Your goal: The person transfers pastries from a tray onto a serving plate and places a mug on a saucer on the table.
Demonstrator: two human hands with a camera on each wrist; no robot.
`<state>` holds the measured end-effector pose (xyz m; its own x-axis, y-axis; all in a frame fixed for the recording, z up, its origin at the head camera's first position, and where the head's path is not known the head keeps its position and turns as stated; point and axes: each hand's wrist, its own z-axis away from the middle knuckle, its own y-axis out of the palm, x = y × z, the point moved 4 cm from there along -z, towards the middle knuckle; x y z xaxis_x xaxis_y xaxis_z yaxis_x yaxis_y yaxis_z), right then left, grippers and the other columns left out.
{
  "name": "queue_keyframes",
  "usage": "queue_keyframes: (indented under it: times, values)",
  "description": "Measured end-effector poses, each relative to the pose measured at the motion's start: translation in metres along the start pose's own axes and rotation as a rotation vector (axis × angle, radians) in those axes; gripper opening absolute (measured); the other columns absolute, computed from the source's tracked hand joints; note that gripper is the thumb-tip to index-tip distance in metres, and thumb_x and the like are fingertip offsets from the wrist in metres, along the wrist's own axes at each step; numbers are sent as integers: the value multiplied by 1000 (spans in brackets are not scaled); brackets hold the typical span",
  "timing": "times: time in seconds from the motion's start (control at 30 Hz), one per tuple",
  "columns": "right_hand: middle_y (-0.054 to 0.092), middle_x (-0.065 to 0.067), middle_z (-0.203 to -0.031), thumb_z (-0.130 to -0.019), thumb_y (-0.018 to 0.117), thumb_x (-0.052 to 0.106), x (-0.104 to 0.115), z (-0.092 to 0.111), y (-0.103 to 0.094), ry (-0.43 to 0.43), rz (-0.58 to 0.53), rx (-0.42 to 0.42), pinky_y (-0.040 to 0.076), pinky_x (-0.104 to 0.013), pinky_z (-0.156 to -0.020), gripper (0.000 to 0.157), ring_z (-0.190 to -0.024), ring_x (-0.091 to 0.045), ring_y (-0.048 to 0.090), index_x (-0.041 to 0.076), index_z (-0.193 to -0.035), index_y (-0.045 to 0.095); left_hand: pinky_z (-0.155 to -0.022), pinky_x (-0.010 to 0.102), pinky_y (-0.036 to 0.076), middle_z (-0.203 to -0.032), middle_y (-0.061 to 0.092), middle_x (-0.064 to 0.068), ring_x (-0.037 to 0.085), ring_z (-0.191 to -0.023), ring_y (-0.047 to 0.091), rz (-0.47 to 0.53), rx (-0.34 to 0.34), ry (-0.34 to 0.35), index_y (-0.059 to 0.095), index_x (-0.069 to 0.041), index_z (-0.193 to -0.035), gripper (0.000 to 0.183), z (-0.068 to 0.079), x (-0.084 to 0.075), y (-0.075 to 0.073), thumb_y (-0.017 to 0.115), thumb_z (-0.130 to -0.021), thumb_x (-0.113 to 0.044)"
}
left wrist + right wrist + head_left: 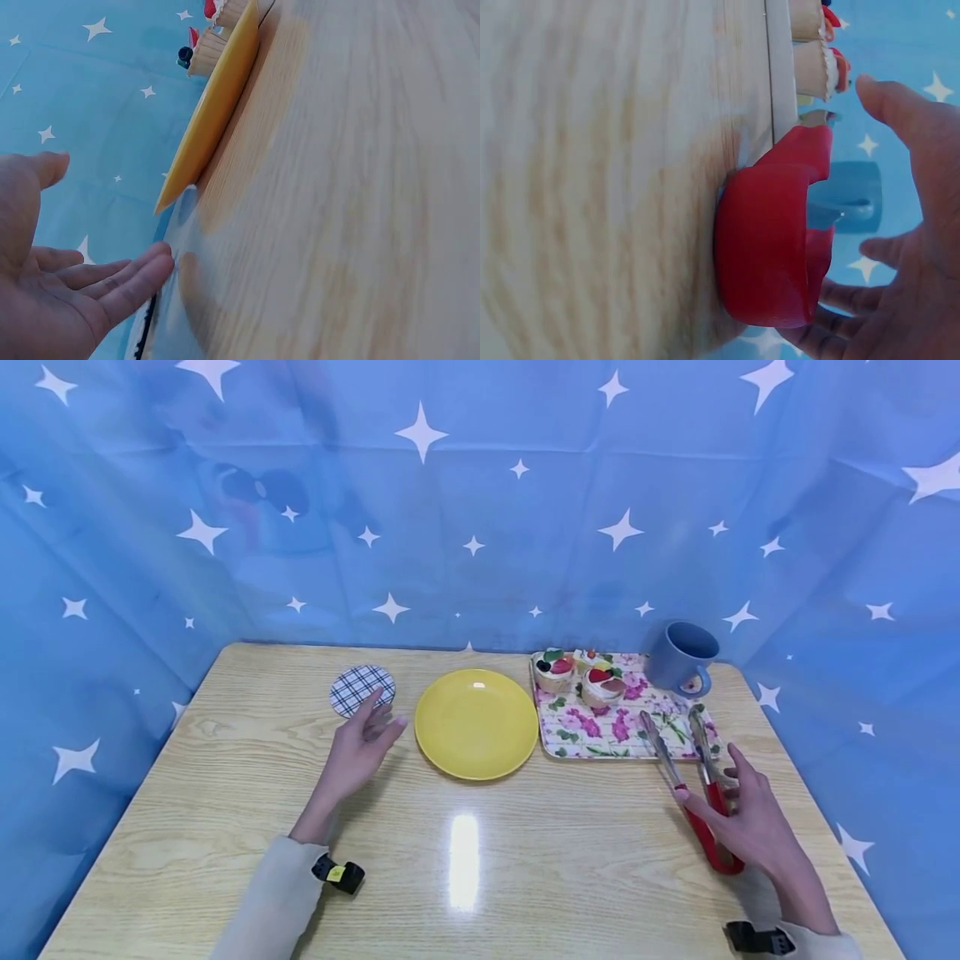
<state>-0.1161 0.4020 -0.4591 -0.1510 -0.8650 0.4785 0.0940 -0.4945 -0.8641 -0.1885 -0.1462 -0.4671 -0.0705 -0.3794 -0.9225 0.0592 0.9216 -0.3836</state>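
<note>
Close in front of a round checked coaster, my left hand is relaxed, fingertips overlapping its edge in the head view. The left wrist view shows this hand with thumb apart from the fingers and nothing held. A yellow plate lies just right of it. On the right, metal tongs with red handles rest with their tips over a floral tray. My right hand hovers over the handles, thumb and fingers spread to either side; in the right wrist view the thumb stands clear of the red grip.
Cupcakes with fruit toppings, one at the tray's left corner and another beside it, stand on the tray with a further small pastry behind. A blue mug occupies the back right corner. A starry blue curtain borders the wooden table.
</note>
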Motion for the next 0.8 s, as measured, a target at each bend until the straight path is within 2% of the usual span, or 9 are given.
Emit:
queue_keyframes:
  times: [0.13,0.23,0.37,0.57,0.8]
  values:
    - [38,-41,-140,-93,66,61,0,-1,1,1,3,-9,60,-66,-80,117,-114,-55,53,-1,-163,-4,-93,41,64,-150,54,23,37,-115,70,128,10,-51,24,-11,-164,76,-5,5,8,64,-103,-33]
    - [44,-39,-134,-93,66,62,0,-3,2,3,8,-19,62,-59,-75,117,-110,-51,55,-4,-162,0,-91,37,65,-146,57,24,39,-113,70,198,22,-86,26,-10,-163,74,-9,8,13,65,-103,-28]
    - [48,-38,-131,-92,66,63,2,-4,4,17,20,-26,63,-53,-69,117,-108,-49,56,-4,-162,1,-88,34,66,-142,59,23,38,-111,71,238,41,-106,27,-10,-163,73,-12,11,20,65,-102,-24]
    - [51,-38,-129,-92,65,65,2,-4,5,53,41,-34,63,-50,-68,117,-105,-48,58,-6,-162,3,-86,33,66,-141,57,22,30,-108,72,264,75,-132,30,-11,-162,72,-16,12,28,67,-101,-18]
    - [51,-39,-126,-91,64,66,5,-4,5,75,61,-34,62,-49,-68,117,-102,-47,58,-8,-161,6,-82,31,67,-133,58,24,19,-98,72,285,77,-146,36,-7,-159,68,-17,16,31,68,-98,-9]
